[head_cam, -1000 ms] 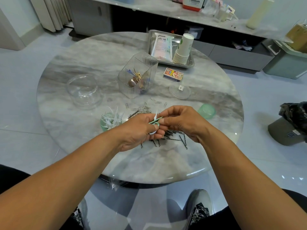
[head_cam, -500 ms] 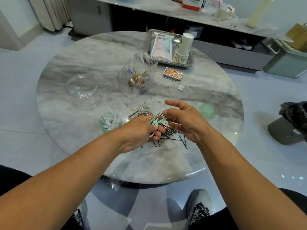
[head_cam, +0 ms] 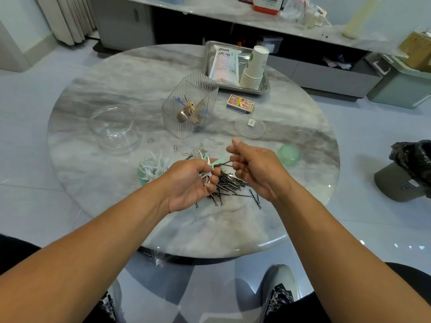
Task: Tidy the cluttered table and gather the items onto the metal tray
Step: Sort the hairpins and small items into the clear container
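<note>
L hand [head_cam: 186, 180] grips green/white plastic floss picks [head_cam: 211, 165]; R hand [head_cam: 254, 169] pinches thin black bobby pin [head_cam: 225, 163], axis 3–9 o'clock. Steel tray [head_cam: 264, 88] at 12.

Both forearms extended; left hand [head_cam: 190, 180] fingers curled, right hand [head_cam: 254, 167] pinching, forefinger raised.
</note>
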